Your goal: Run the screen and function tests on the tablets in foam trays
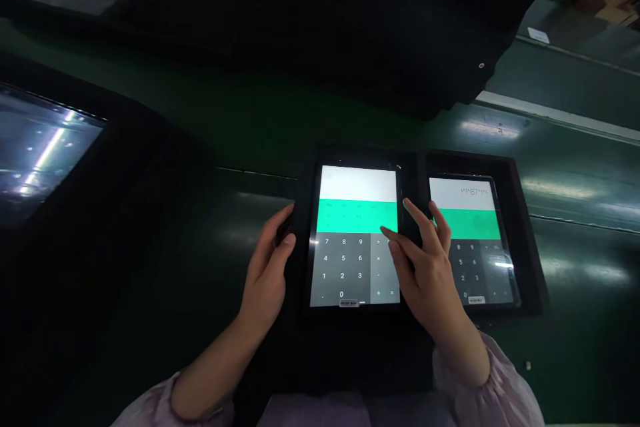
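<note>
With thumb and fingers of left hand (pixel 265 273), grips black case (pixel 305 260) at left edge of calculator tablet (pixel 345 257). With fingers of right hand (pixel 430 273) spread, points at tablet's green panel (pixel 345 213); cannot tell if touching. Right of tablet: second tablet (pixel 470 223). Far left: glossy screen (pixel 45 147). Underneath: green tabletop (pixel 590 340).
</note>
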Tool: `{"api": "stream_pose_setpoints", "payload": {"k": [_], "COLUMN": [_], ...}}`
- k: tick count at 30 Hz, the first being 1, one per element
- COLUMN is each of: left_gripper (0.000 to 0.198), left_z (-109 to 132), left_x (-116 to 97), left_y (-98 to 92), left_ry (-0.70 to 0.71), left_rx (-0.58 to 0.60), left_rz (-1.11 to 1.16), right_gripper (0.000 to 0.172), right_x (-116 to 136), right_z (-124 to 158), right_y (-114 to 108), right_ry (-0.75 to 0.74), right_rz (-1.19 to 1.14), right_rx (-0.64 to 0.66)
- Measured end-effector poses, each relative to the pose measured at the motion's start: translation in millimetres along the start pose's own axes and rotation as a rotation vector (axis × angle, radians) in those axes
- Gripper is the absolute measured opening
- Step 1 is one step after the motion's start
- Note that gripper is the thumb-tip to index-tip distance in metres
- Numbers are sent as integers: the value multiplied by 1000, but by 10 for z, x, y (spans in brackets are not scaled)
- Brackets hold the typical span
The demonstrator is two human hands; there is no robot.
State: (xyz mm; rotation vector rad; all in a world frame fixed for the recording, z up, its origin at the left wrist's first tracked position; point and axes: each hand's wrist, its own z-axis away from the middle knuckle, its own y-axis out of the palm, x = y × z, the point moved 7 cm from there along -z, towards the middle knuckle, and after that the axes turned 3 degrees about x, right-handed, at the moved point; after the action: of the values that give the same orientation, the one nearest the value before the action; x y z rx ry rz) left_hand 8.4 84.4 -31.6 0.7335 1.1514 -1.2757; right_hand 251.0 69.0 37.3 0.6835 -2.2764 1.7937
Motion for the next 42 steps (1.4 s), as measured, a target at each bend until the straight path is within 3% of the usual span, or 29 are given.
{"api": "stream_pose_setpoints", "payload": {"k": [5, 11, 17, 22, 27, 31, 34, 38, 42], "left_gripper": [56, 52, 56, 63, 71, 76, 82, 84, 71], "left_z": [-9, -2, -22, -50, -59, -101, -145, -165, -150], "left_x": [33, 34, -40, -45, -49, -89, -110, -85, -67], "left_y": [10, 31, 75, 135, 188, 232, 248, 236, 201], "left_ry": [3, 9, 81, 100, 109, 154, 183, 153, 111], "left_rx": [64, 91, 113, 187, 218, 218, 221, 256, 279], "left_rz": [42, 17, -20, -88, -192, -272, -322, -269, -179], "right_gripper": [35, 33, 33, 29, 32, 32, 32, 32, 36], "right_x": [-8, -99, -51, -94, 218, 350, 257, -19, -116], "right_z": [-56, -57, -40, -26, -16, -8, -33, -45, -50], "right_y": [125, 34, 121, 59, 161, 217, 131, -1, 70], "right_ry": [-11, 62, -3, 12, -190, -229, -174, 8, 88], "right_rz": [101, 109, 107, 84, -22, -12, -36, 4, 40], "right_rx": [33, -60, -19, -109, 56, 132, 39, -149, -113]}}
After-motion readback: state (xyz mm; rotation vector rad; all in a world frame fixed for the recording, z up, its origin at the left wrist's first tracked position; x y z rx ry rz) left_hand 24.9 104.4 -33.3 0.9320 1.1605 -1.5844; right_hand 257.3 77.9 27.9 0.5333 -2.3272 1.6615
